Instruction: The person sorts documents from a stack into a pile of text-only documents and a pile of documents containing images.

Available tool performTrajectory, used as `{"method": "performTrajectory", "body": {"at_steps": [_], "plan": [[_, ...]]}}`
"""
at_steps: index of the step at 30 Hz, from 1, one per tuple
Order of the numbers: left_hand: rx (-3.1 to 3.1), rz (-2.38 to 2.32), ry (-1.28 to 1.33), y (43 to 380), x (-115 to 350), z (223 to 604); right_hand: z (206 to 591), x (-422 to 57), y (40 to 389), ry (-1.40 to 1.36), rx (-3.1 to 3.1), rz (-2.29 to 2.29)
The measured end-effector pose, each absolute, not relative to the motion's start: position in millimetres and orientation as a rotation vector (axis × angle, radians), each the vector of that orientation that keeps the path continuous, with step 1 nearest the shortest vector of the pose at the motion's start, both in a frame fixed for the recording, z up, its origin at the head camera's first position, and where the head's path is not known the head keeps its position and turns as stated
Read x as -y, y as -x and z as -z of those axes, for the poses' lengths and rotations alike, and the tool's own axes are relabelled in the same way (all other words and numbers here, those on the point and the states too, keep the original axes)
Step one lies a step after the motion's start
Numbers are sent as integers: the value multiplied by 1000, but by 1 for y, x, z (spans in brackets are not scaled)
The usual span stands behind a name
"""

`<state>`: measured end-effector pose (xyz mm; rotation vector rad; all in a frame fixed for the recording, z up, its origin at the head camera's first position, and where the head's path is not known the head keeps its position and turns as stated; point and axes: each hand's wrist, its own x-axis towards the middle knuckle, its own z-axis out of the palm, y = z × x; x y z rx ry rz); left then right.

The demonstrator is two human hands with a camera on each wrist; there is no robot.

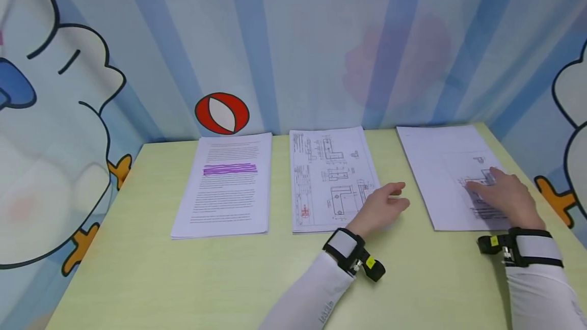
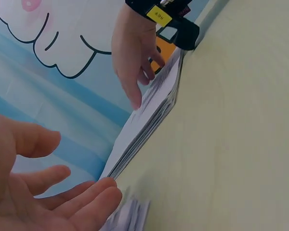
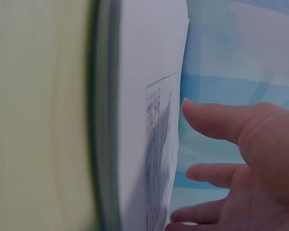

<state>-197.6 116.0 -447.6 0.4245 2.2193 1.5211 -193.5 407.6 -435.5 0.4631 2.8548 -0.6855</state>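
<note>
Above the right edge of the middle paper stack (image 1: 316, 182), which has technical drawings on its top sheet, my left hand (image 1: 381, 207) hovers with loosely bent fingers and an empty palm, as the left wrist view shows. Over the right paper stack (image 1: 431, 182) is my right hand (image 1: 506, 195), its thumb and fingers spread and holding nothing. That stack's top sheet carries a drawing and some text lines, partly covered by the hand. In the right wrist view the fingers appear just above the sheet (image 3: 144, 43); whether any fingertip touches it cannot be told.
A third paper stack (image 1: 229, 202), printed with text and a purple highlighted band, lies on the left of the pale yellow-green table (image 1: 220, 279). Behind the table hangs a blue striped cloth (image 1: 312, 55) with cartoon figures.
</note>
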Motion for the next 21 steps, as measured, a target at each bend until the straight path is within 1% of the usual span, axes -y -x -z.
{"method": "performTrajectory", "body": {"at_steps": [8,13,21], "plan": [[-2126,-1533,-362,184,-144,457,436,-410,193,-552,-2813,696],[-2029,-1618,-312,182,-152,460,434,-409,193,-519,-2820,672],[-1806,-1810,-153,182,-158,461,430,-403,193,-491,-2836,696]]}}
